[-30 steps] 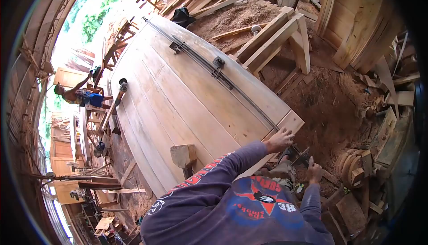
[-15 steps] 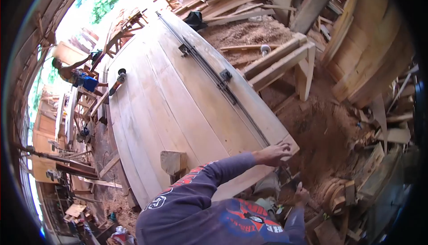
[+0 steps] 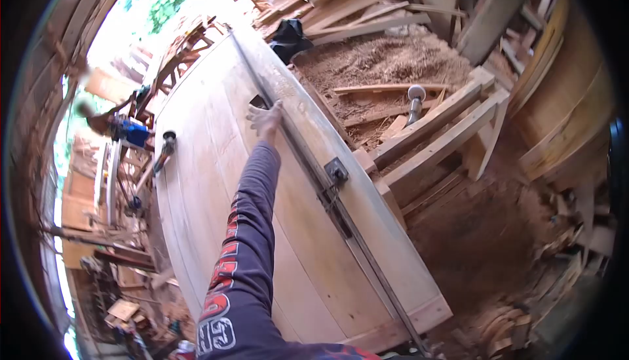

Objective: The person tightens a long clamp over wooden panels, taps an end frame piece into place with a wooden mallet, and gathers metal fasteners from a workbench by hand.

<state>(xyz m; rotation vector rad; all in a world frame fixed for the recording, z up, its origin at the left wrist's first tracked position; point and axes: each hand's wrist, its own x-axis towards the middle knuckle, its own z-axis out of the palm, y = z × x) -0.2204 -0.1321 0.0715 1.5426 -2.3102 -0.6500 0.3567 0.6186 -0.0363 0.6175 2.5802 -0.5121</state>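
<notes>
Stretched forward over the large pale wooden panel (image 3: 229,137), my left hand (image 3: 264,119) has its fingers spread. It lies beside the long metal bar clamp (image 3: 308,159), close to a dark clamp block (image 3: 260,102); whether it touches the bar or block cannot be told. A second dark clamp block (image 3: 336,171) sits farther down the bar. Below the frame, or hidden, is my right hand. An angle grinder (image 3: 165,150) rests near the panel's left edge.
At the right stands a wooden trestle (image 3: 432,131), with a lamp-like object (image 3: 415,98) beside it. Sawdust and stacked boards (image 3: 354,9) fill the back. Another person (image 3: 118,126) stands beyond the panel's left side. Wood scraps (image 3: 511,334) lie at the lower right.
My left hand has moved from the panel's near corner far up along the bar clamp. My right hand has left the view. The wooden mallet-like block on the panel no longer shows.
</notes>
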